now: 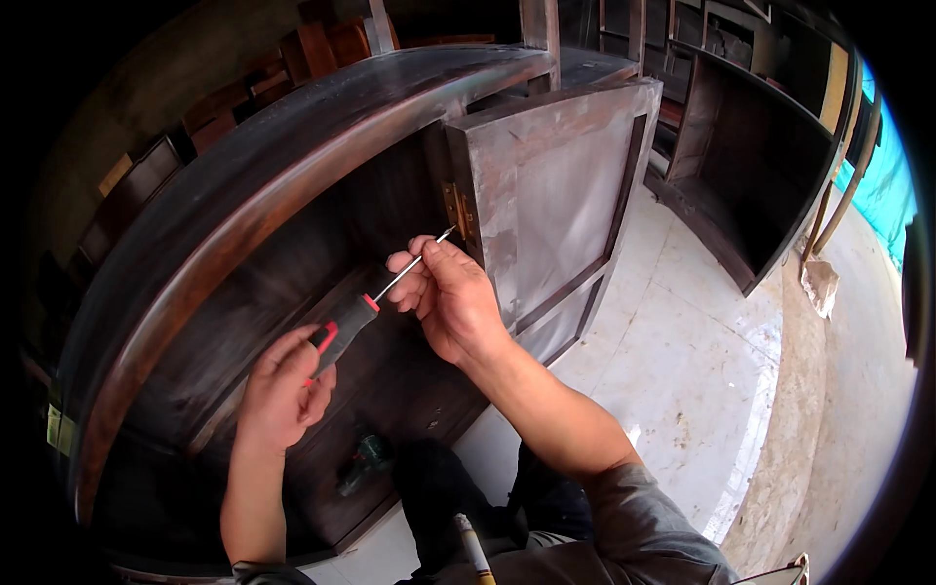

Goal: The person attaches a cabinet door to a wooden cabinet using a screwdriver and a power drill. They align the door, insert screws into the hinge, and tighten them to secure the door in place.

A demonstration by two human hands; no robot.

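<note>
My left hand (278, 390) is closed round the black and red handle of a screwdriver (341, 336). Its thin metal shaft slants up and right to a brass-coloured hinge (458, 210) on the edge of a dark wooden cabinet door (565, 185). With bent fingers, my right hand (456, 297) pinches the shaft close to its tip. Whether a small screw sits at the tip is too small to tell. The door stands open from the curved dark cabinet (283, 190), whose inside lies in shadow behind both hands.
A dark green tool (366, 463) lies on the cabinet's floor near my knees. Another dark cabinet (751, 156) stands on the pale floor (673, 361) at the right. Wooden pieces (219, 117) are stacked behind. A cigarette (473, 548) sticks up at the lower edge.
</note>
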